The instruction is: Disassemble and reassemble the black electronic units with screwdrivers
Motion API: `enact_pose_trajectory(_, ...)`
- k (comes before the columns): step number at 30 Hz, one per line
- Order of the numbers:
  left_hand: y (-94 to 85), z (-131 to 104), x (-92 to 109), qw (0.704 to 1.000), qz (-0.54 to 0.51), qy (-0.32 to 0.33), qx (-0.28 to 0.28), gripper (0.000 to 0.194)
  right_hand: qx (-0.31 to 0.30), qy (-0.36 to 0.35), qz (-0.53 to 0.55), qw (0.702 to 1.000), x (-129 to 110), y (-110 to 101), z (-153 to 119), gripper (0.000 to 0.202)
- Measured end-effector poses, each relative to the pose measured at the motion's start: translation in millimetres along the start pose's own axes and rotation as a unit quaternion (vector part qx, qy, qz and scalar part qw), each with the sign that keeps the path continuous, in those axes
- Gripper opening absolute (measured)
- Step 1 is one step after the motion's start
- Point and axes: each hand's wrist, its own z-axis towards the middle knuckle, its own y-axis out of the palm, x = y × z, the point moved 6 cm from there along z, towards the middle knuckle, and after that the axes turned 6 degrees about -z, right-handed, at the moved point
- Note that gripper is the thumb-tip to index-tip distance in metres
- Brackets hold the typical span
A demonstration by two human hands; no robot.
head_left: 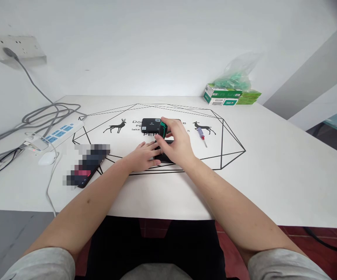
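"If the flat black box [150, 125] is taken as the landmark, where is the work found?"

"Just on the near side of the box. A black part [165, 158] is laid there on the white table [273, 182], largely covered by the hands."

"And the grip?"

"A green-and-black handle [163, 129] is enclosed by the fingers and thumb of the right hand [178, 142] and held roughly upright over the black part; its lower end is hidden. The left hand [142, 156] is laid on the same part; whether the part is gripped by it cannot be told."

"What containers are recorded?"

"Green-and-white cartons [225, 93] are stacked beyond the box, to its right, by the wall; their contents are not shown. On them a clear plastic bag [241, 72] is set, with something green, unidentifiable, seen low down."

"Other items?"

"A purple-handled screwdriver [200, 133] is noted near the box, to its right, untouched. Left of the box, a phone [94, 165] is found, its screen blurred, with a power strip [66, 130] beyond it."
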Motion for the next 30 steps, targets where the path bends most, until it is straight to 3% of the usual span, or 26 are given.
enact_pose_trajectory(8, -0.1, -0.4, -1.2, 1.000, -0.005, -0.010, -0.012, 0.061, -0.002, 0.012, 0.017, 1.000, 3.8, 1.5, -2.1, 0.064)
enact_pose_trajectory(17, 0.3, 0.9, -1.3, 1.000, -0.002, -0.007, -0.006, 0.058, -0.006, -0.008, -0.018, 1.000, 3.5, -0.5, 1.2, 0.052)
enact_pose_trajectory(24, -0.3, -0.2, 0.0, 1.000, -0.011, -0.016, -0.017, 0.060, -0.019, 0.006, 0.024, 1.000, 4.7, 2.8, -1.7, 0.062)
enact_pose_trajectory(30, -0.4, 0.3, 0.6, 1.000, -0.003, -0.009, -0.014, 0.058, -0.017, -0.003, 0.002, 1.000, 2.8, 1.1, 0.5, 0.054)
